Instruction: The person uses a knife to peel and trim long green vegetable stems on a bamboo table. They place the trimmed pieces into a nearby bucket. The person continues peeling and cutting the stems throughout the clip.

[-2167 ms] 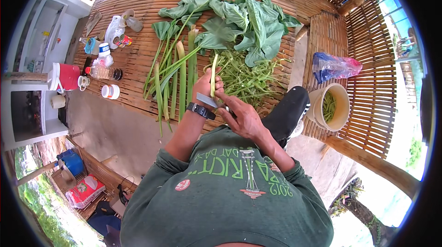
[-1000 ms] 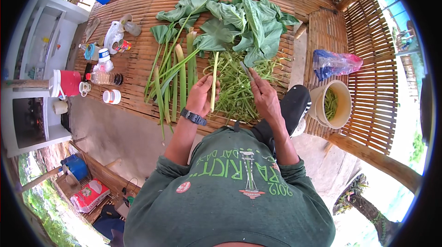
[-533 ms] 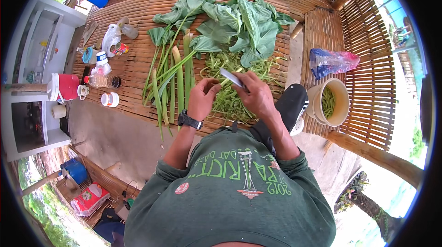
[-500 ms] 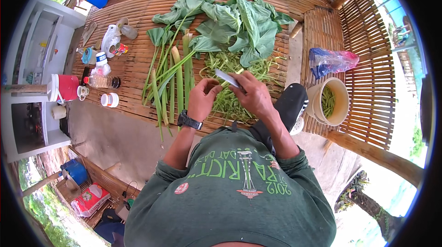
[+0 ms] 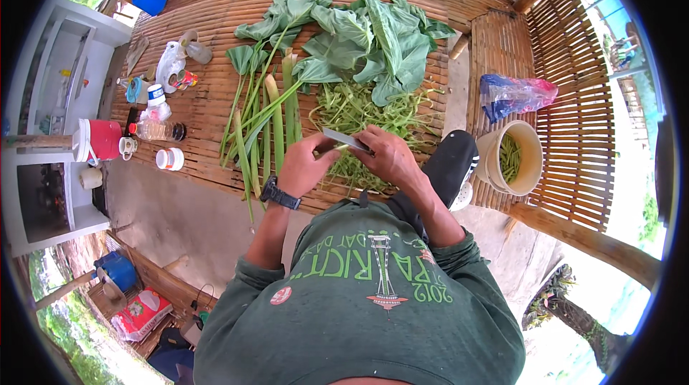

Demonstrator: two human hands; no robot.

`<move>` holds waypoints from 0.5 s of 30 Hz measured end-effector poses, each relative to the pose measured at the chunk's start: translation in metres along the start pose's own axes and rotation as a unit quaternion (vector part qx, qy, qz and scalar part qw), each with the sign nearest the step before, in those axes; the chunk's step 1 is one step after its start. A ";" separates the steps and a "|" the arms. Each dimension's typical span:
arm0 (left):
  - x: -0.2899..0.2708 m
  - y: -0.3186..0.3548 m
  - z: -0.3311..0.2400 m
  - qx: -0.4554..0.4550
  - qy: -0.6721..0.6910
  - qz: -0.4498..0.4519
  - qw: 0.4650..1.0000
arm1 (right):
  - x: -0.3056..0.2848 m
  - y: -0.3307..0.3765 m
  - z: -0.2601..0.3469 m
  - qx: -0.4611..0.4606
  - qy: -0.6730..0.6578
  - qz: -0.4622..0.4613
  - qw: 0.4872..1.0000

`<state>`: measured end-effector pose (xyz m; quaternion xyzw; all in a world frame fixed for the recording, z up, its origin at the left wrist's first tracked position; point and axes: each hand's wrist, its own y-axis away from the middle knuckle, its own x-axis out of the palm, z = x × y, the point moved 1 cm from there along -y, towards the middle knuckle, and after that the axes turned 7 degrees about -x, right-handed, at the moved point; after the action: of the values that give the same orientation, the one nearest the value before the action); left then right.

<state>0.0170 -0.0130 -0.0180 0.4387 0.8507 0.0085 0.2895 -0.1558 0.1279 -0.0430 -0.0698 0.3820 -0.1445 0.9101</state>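
My right hand (image 5: 391, 158) is wrapped round the handle of a knife (image 5: 347, 140), whose flat grey blade points left toward my other hand. My left hand (image 5: 304, 161), with a dark watch on its wrist, pinches a short pale-green stalk piece (image 5: 340, 147) just under the blade; fingers hide most of that piece. Both hands are above the near side of a bamboo-slat table, over a heap of peeled green strips (image 5: 352, 106). Long green stalks (image 5: 273, 116) lie to the left of the heap. Large green leaves (image 5: 391, 48) are piled beyond it.
At the table's left are a clear bottle (image 5: 159, 130), a white jar (image 5: 170, 159) and a red cooler jug (image 5: 100, 139). A beige bucket (image 5: 532, 159) holding cut green pieces stands right of my knee, beside a blue-and-pink plastic bag (image 5: 513, 96). A bamboo railing (image 5: 574, 98) runs along the right.
The right hand and knife have moved down and nearer to me, with the blade now reaching the left hand's fingertips. My left hand has shifted slightly left and down.
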 end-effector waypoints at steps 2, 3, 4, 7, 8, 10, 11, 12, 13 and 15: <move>-0.006 0.003 -0.007 0.026 -0.107 -0.021 0.994 | -0.001 0.001 -0.001 0.005 0.002 -0.001 1.000; -0.007 0.004 -0.009 0.037 -0.132 -0.025 0.990 | -0.001 0.001 -0.001 0.002 0.001 -0.002 1.000; -0.007 0.005 -0.010 0.047 -0.157 -0.029 0.986 | 0.000 0.002 -0.001 -0.001 -0.001 -0.004 1.000; -0.001 0.003 -0.006 0.139 -0.173 -0.060 0.973 | 0.003 0.002 0.001 -0.021 -0.026 -0.005 0.999; 0.000 0.003 -0.005 0.117 -0.150 -0.063 0.980 | 0.003 0.001 0.001 -0.016 -0.023 -0.006 1.000; 0.002 0.002 -0.004 0.073 -0.106 -0.069 0.989 | 0.003 -0.001 0.001 -0.008 -0.017 -0.008 1.000; 0.002 0.001 -0.005 0.071 -0.083 -0.076 0.991 | 0.001 -0.002 0.001 0.016 -0.061 -0.020 0.998; 0.003 0.000 -0.005 0.068 -0.061 -0.082 0.992 | 0.000 -0.003 0.000 0.040 -0.105 -0.032 0.993; 0.004 -0.001 -0.005 0.067 -0.039 -0.087 0.993 | 0.000 -0.003 0.000 0.064 -0.148 -0.045 0.986; 0.008 -0.002 -0.005 0.062 -0.011 -0.104 0.993 | 0.005 -0.002 0.000 0.098 -0.219 -0.080 0.968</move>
<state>0.0089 -0.0069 -0.0183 0.3645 0.8876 -0.0789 0.2702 -0.1528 0.1242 -0.0463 -0.0408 0.1508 -0.2346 0.9595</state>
